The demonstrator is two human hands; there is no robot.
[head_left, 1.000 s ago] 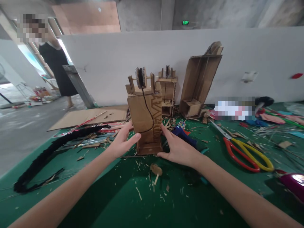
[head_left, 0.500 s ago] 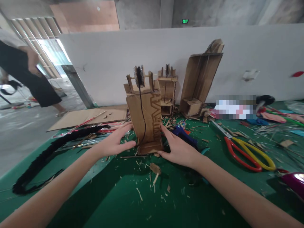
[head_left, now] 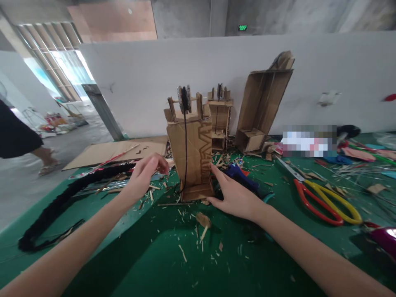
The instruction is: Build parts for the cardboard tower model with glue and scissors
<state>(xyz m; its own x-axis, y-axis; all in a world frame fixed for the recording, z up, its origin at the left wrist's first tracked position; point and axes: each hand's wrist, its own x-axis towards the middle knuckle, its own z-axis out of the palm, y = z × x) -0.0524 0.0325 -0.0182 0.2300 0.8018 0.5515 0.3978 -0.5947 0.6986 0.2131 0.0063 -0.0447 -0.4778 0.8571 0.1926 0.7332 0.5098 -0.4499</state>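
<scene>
Left hand (head_left: pixel 144 173): fingers loosely curled, nothing seen in it, apart from the cardboard tower (head_left: pixel 182 150), upright near centre; black cord (head_left: pixel 186 142) hangs from its spool (head_left: pixel 184 100). Right hand (head_left: pixel 236 196): half-open, at tower's lower right, contact unclear. Risk: one-sided push could tip tower. Right: scissors (head_left: pixel 305 205).

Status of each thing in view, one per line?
Front cardboard tower: upright
Black cord: hanging down the tower's front
Spool: mounted atop the tower
Left hand: half curled, apart from the tower, nothing visible in it
Right hand: touching the tower's right side
Scissors: lying down, look closed
Tall box behind: standing, open-fronted
Cardboard sheet: lying flat
Exit sign: lit green
</scene>
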